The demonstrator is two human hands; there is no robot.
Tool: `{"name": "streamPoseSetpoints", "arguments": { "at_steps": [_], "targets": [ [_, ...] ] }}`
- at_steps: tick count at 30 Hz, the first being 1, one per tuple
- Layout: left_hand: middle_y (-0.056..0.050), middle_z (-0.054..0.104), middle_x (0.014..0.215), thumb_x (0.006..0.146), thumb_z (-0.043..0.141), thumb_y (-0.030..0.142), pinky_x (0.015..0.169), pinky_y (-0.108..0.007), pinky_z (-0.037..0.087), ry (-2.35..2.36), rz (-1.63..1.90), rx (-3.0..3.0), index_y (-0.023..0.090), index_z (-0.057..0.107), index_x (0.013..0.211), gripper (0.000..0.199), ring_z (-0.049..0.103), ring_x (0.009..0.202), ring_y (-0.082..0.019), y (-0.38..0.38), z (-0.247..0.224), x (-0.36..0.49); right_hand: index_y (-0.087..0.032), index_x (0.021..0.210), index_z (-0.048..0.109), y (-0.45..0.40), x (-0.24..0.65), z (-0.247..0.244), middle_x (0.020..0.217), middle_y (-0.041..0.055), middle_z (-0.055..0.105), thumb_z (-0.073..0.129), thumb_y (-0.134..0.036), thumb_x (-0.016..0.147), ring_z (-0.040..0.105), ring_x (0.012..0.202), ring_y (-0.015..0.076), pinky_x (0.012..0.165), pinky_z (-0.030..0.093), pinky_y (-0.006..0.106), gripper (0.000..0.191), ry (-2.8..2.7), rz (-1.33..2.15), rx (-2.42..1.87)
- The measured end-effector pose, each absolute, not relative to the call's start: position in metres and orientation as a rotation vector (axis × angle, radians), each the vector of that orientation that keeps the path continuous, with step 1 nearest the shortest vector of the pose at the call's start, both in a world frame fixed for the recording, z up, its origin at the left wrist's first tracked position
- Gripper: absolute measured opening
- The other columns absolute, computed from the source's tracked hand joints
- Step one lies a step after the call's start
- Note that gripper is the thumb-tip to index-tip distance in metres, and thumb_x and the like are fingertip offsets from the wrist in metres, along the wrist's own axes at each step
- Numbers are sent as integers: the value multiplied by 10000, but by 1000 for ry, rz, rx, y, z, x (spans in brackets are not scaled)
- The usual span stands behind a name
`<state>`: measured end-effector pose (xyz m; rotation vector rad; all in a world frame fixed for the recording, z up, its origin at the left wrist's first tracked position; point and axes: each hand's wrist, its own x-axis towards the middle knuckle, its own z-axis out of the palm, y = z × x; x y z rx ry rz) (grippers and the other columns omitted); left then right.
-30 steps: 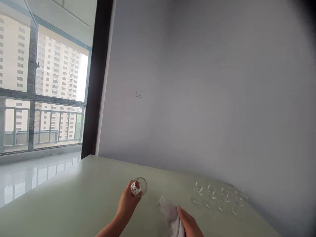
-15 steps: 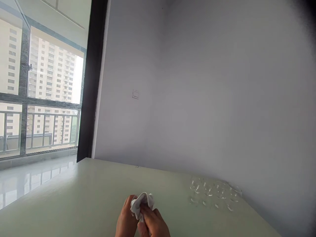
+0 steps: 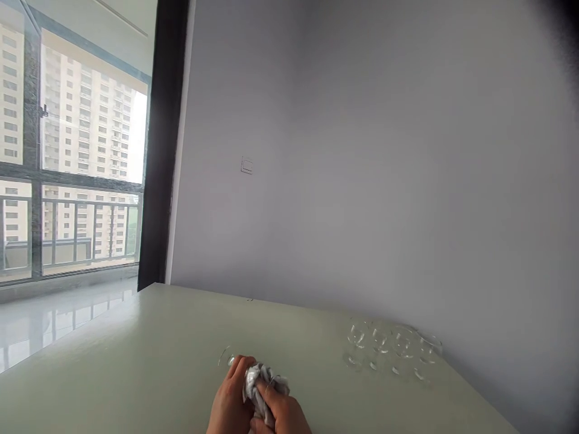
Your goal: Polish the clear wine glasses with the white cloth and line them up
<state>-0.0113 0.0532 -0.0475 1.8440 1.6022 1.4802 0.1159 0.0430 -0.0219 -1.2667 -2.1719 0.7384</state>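
At the near middle of the table, my left hand point(image 3: 230, 401) is wrapped round a clear stemmed wine glass point(image 3: 231, 360). The glass lies tilted sideways, its foot showing to the left of my fingers. My right hand point(image 3: 284, 410) is closed on a crumpled grey-white cloth point(image 3: 262, 386), pushed into or against the bowl of the glass. The two hands are close together, and cloth and fingers hide most of the bowl. Several more clear stemmed glasses point(image 3: 379, 340) stand upright in a group at the table's far right.
The pale green glossy table point(image 3: 149, 361) reaches back to a grey wall point(image 3: 384, 181) with a light switch point(image 3: 246, 165). A dark door frame point(image 3: 163, 150) and a window point(image 3: 85, 181) are on the left. The table's right edge runs just past the glasses.
The glass has turned, so its foot now shows left of my left hand. The cloth has bunched lower into the bowl under my right hand. The view has shifted slightly.
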Motion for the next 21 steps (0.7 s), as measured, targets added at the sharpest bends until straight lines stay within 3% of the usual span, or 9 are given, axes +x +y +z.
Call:
{"name": "streamPoseSetpoints", "arguments": {
  "at_steps": [3, 5, 8, 10, 12, 16, 21],
  "targets": [
    [-20, 608, 1082, 580, 380, -32, 601, -209, 466, 1746, 1366, 2006, 248, 523, 1070, 583, 625, 708, -115, 52, -49, -16, -174, 1013, 680, 44, 119, -19, 813, 75, 692, 548, -197, 657, 638, 756, 241, 694, 480, 294, 381, -1948, 872, -1249],
    [-27, 552, 1243, 632, 374, -51, 567, -206, 470, 1863, 1293, 2283, 289, 419, 1242, 700, 635, 696, -106, 52, -44, -22, -152, 966, 676, 46, 122, -16, 636, 32, 633, 566, -286, 694, 606, 563, 189, 550, 475, 271, 322, -1686, 1097, -1253],
    [-23, 602, 1202, 736, 416, -6, 679, -260, 490, 1913, 1241, 2858, 292, 411, 1276, 617, 640, 801, -152, 51, -32, -31, -144, 932, 617, 51, 125, -10, 452, -45, 496, 603, -448, 686, 472, 332, 115, 348, 382, 219, 392, -1277, 1547, -1088],
    [-27, 628, 1168, 754, 452, 40, 829, -335, 469, 1812, 1260, 3144, 248, 449, 1249, 538, 608, 957, -205, 53, -25, -34, -157, 893, 586, 52, 125, -9, 452, -52, 503, 658, -462, 638, 437, 314, 80, 323, 343, 179, 404, -1036, 1783, -939],
    [-52, 648, 1117, 736, 464, 58, 900, -379, 442, 1670, 1292, 3249, 182, 451, 1226, 506, 595, 990, -220, 55, -23, -35, -161, 846, 575, 52, 122, -11, 502, -34, 545, 700, -431, 603, 426, 336, 53, 336, 319, 152, 385, -918, 1877, -830],
    [-49, 672, 844, 647, 479, 28, 751, -348, 495, 1559, 1381, 3054, 153, 448, 1119, 489, 631, 749, -187, 57, -31, -33, -139, 833, 616, 47, 115, -22, 528, -33, 518, 676, -389, 614, 388, 390, 58, 394, 325, 183, 337, -1204, 1700, -846],
    [22, 674, 812, 510, 546, 55, 619, -261, 469, 1628, 1039, 2460, 232, 463, 1003, 530, 623, 698, -171, 49, -26, -27, -168, 857, 690, 42, 124, -11, 666, 26, 600, 587, -172, 603, 499, 629, 163, 607, 388, 260, 275, -2017, 924, -1165]
  ]
}}
